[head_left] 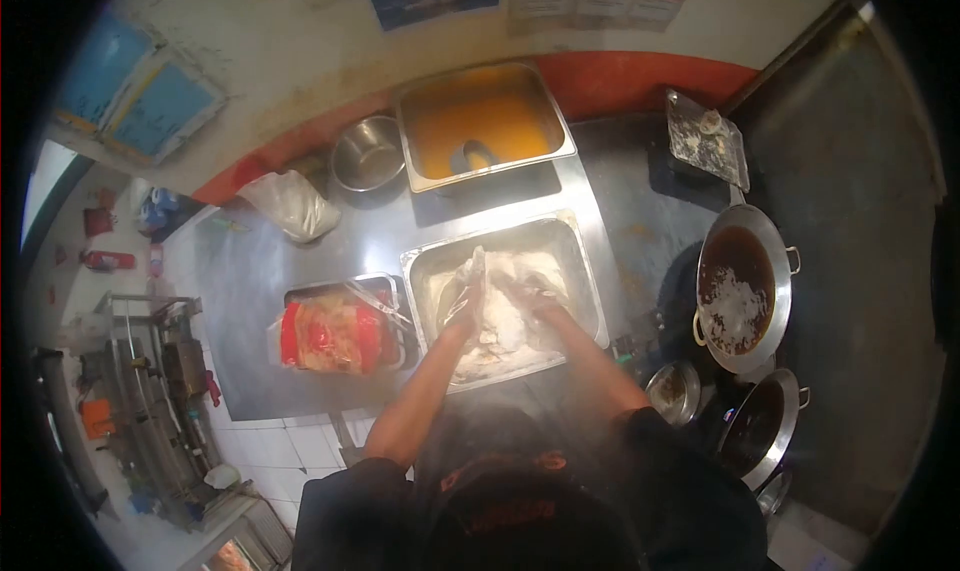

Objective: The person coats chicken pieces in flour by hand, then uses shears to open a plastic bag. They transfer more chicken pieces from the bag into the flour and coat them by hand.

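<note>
Both my hands are inside a rectangular metal tray (592, 296) that holds white flour. My left hand (467, 293), coated in flour, is at the left of a floury heap (504, 321), fingers pointing up and away. At the right of the heap is my right hand (532, 296), blurred and dusted white. Flour and blur hide its fingers, and what either hand may grip cannot be made out. Beyond the flour tray stands a deep metal pan (480, 111) of orange liquid, with a dark curved handle-like thing in it.
Left of the flour tray, a smaller tray (400, 321) holds a red and clear plastic bag (330, 333). A steel bowl (368, 154) and a white bag (292, 206) stand behind. At the right are two pans of dark liquid (738, 271) (757, 426) and a floury container (706, 143).
</note>
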A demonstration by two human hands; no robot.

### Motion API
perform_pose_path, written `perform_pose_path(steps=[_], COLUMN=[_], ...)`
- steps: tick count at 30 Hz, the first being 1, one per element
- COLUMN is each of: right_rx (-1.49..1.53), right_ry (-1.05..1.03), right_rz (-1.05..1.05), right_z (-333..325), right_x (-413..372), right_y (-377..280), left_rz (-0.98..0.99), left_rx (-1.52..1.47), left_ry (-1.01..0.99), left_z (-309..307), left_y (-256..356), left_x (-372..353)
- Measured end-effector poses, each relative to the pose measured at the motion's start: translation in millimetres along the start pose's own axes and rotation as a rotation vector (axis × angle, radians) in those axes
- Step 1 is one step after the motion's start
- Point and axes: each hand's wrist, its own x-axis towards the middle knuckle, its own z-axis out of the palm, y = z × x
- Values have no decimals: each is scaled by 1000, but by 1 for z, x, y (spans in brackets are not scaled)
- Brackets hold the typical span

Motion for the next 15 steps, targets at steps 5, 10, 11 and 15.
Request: perform_pose_path(steps=[5, 10, 11, 15], right_rx=[-149, 734, 624, 181], right_ry=[106, -10, -17, -80], right_rz=[433, 16, 81, 335], right_z=[-35, -7, -10, -32], right_x=[-42, -52, -52, -41], right_y=[-27, 24, 21, -58], left_rz=[-136, -64, -171, -222], left_rx=[262, 76, -71, -585], left_ry=[19, -87, -70, -153], left_z=[-4, 17, 12, 19], left_y=[-56, -30, 20, -29], left_x=[-1, -29, -44, -12])
